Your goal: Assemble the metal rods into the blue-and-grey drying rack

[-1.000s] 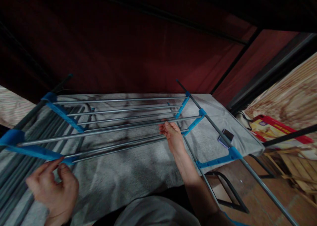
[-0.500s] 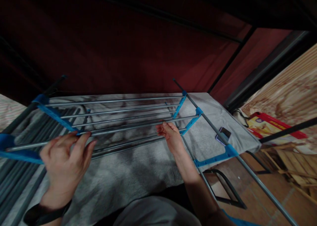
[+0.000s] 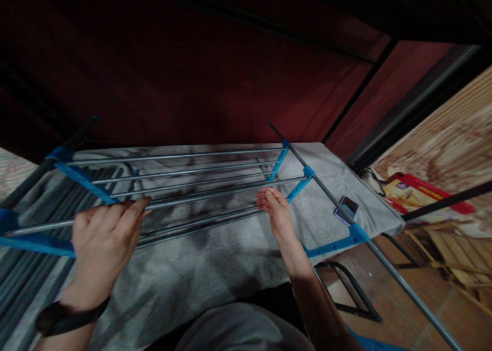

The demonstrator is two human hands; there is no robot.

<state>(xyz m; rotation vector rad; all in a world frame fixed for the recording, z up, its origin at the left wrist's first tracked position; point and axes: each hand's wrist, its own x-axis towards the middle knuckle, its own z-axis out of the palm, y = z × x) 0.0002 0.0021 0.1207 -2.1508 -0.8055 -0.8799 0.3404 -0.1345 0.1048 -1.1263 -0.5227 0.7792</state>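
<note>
The scene is dim, the dark red panel [image 3: 230, 95] sinking to near black toward the top. Soft-edged shadows mottle the grey cloth [image 3: 184, 274], while metal tubes [image 3: 402, 281] catch faint highlights. Wide-angle distortion stretches the edges; fine detail looks soft.

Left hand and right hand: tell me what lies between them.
In the head view, the upper front rod spans the stretch from the left hand toward the right hand; lower rods and grey cloth show below it.
</note>
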